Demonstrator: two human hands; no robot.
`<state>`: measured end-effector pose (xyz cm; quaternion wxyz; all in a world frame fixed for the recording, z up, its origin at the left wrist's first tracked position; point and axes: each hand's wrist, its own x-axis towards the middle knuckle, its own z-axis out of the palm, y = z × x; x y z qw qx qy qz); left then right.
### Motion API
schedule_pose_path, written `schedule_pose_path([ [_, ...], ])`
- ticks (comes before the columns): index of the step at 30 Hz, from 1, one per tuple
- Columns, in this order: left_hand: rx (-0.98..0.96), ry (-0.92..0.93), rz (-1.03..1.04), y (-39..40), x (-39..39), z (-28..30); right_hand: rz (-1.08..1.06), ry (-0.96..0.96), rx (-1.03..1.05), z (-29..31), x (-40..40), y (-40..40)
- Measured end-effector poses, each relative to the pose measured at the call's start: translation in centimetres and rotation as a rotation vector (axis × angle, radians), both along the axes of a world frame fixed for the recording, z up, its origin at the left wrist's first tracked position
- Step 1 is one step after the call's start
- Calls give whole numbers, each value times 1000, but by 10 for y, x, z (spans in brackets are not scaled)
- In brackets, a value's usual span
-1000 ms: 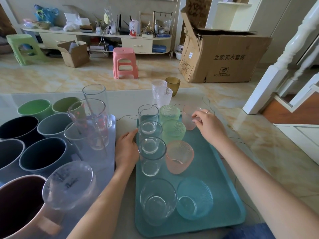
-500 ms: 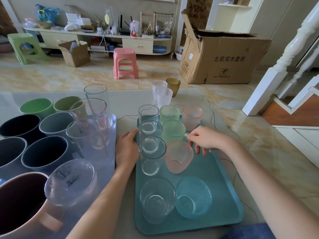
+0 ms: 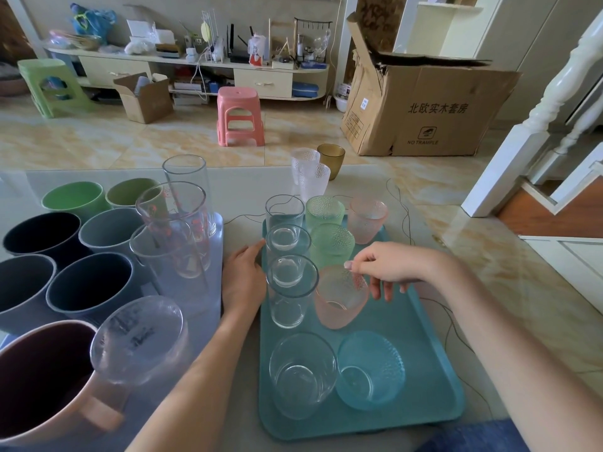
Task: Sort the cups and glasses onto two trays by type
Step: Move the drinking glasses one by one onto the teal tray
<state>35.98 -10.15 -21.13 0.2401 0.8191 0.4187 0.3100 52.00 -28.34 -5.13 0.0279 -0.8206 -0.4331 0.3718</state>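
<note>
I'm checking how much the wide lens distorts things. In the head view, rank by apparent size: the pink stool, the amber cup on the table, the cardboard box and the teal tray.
Largest to smallest as they look:
1. teal tray, though nearness inflates it
2. cardboard box
3. pink stool
4. amber cup

Teal tray point(image 3: 424, 370) looks like smooth plastic; pink glass point(image 3: 339, 298) pebbled, translucent; dark cups point(image 3: 88, 285) matt; cardboard box point(image 3: 430, 115).

The tray point(image 3: 421, 363) on the right is teal. On it stand dimpled glasses: two pale green point(image 3: 331, 244), two pink point(image 3: 339, 301), one blue point(image 3: 370, 370). Far off sits an amber cup point(image 3: 331, 156); left, green point(image 3: 73, 199) and dark blue-grey mugs point(image 3: 88, 285).
</note>
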Motion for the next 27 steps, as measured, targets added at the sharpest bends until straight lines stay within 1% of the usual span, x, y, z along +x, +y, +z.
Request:
schedule_pose_path([
  [2, -9, -5, 1, -1, -1, 1, 2, -19, 13, 4, 0, -1],
  [4, -17, -6, 5, -2, -1, 0, -23, -58, 129, 10, 3, -1],
  [9, -40, -16, 29, -4, 0, 4, -167, -300, 774, 21, 29, 32],
  [10, -45, -21, 27, -4, 0, 4, -171, -345, 847, 21, 35, 46],
  [11, -57, -35, 26, -5, 0, 3, -160, -390, 870, 21, 43, 61],
  [13, -79, -53, 33, -6, 0, 4, -89, -492, 825, 20, 58, 94],
  [15, -66, -39, 50, -8, 1, 7, -23, -554, 724, 13, 75, 127],
  [19, -112, -84, 58, -9, 2, 10, 102, -530, 430, -12, 93, 173],
  [20, -115, -99, 60, -8, 2, 10, 110, -532, 401, -18, 94, 179],
  [21, -116, -100, 60, -8, 2, 10, 107, -535, 401, -23, 95, 183],
  [24, -163, -154, 62, -11, 4, 14, 70, -526, 483, -30, 98, 189],
  [27, -157, -147, 59, -12, 3, 13, 33, -510, 578, -17, 97, 183],
])
